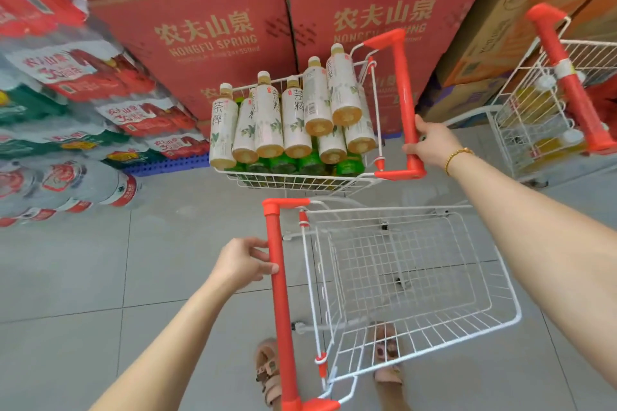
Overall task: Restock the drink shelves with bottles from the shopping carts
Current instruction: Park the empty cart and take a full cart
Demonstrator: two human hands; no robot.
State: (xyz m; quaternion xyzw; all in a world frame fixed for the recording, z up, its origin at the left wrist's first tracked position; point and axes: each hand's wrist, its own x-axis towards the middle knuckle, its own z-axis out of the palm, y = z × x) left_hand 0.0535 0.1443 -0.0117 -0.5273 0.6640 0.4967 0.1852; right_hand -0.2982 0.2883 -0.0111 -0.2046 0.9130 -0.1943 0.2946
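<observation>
At frame centre, the loaded cart point(300, 177) holds nine white-labelled bottles point(267, 117) lying caps toward the red cartons point(200, 33), atop green ones. The right hand point(430, 143) grips its handle point(405, 103); the left hand point(243, 264) grips the empty cart point(417, 277).

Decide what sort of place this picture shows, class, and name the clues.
Probably a supermarket's stock area: stacked red drink cartons, shrink-wrapped water bottle packs piled at the side, and wire shopping carts, one loaded with tea bottles.
</observation>
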